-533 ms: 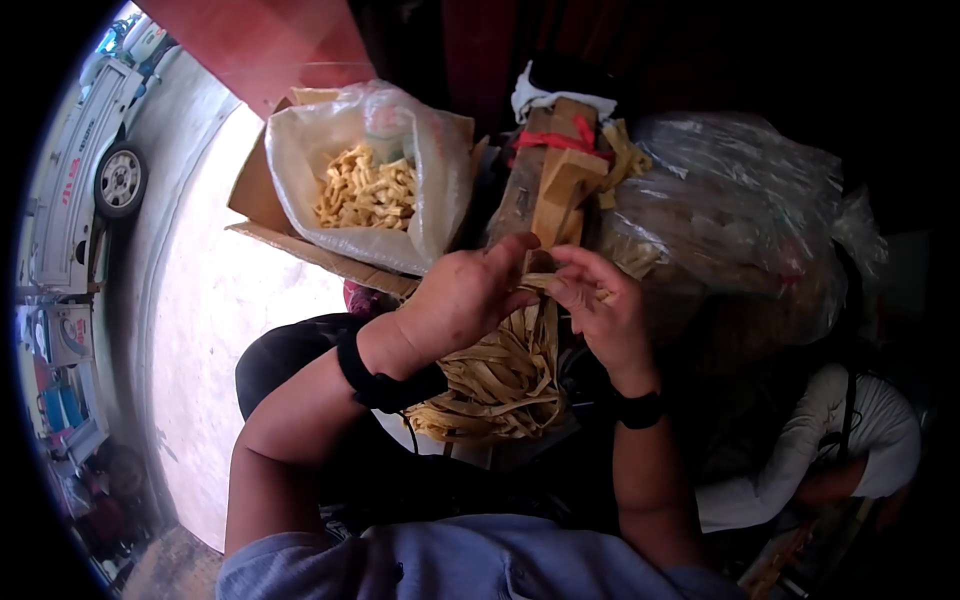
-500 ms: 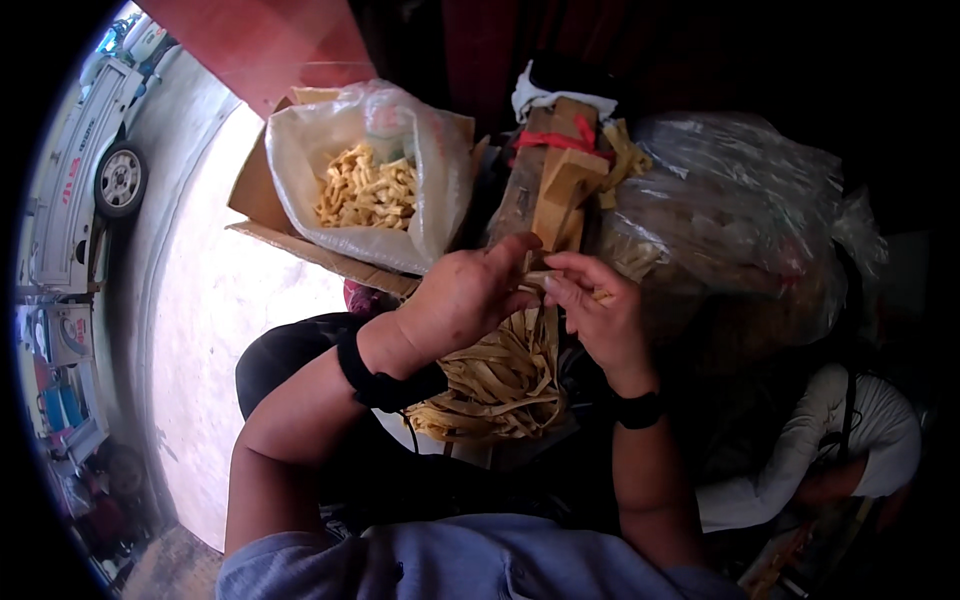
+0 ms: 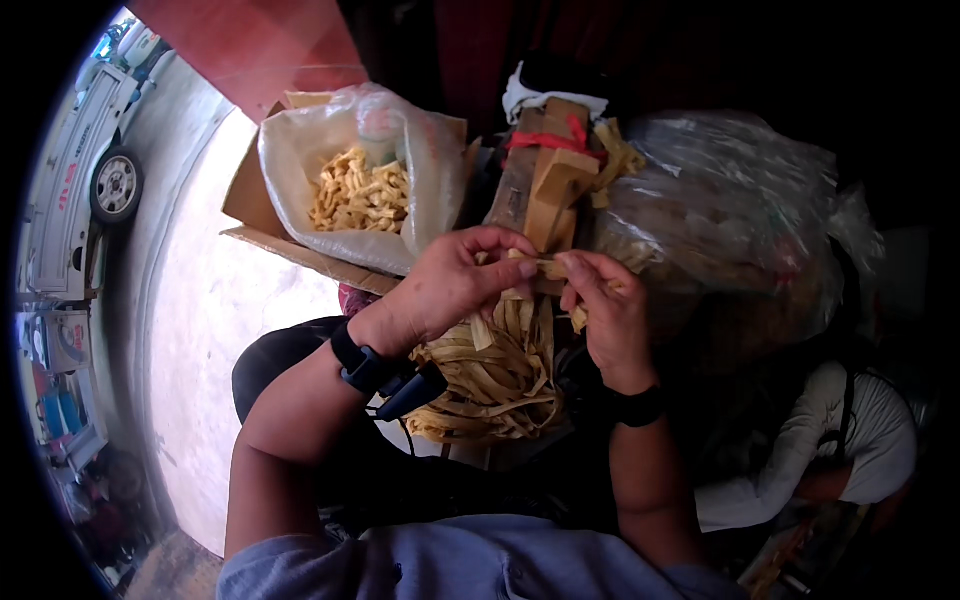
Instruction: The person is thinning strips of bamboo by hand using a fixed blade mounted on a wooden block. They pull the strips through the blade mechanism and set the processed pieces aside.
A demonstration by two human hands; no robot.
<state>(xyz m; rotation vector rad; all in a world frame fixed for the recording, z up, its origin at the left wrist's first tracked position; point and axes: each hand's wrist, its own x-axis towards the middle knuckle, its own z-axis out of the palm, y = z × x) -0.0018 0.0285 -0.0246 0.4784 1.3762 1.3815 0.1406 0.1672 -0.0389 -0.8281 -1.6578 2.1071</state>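
Pale tan strip [image 3: 549,268] held between a person's two bare hands, above a bundle of similar strips [image 3: 495,385].
Left hand [image 3: 455,285] and right hand [image 3: 612,315] each have their grip pinched on the strip, thumb against finger, with a short stretch showing between them. Farther off, to the left, a cardboard box [image 3: 240,195] holds an open plastic bag [image 3: 285,165] with short yellowish pieces [image 3: 360,190] inside. Just beyond the hands is a wooden block [image 3: 560,185]; to the right lies crumpled clear plastic [image 3: 720,185]. Another person's pale sleeve [image 3: 775,480] shows at lower right.
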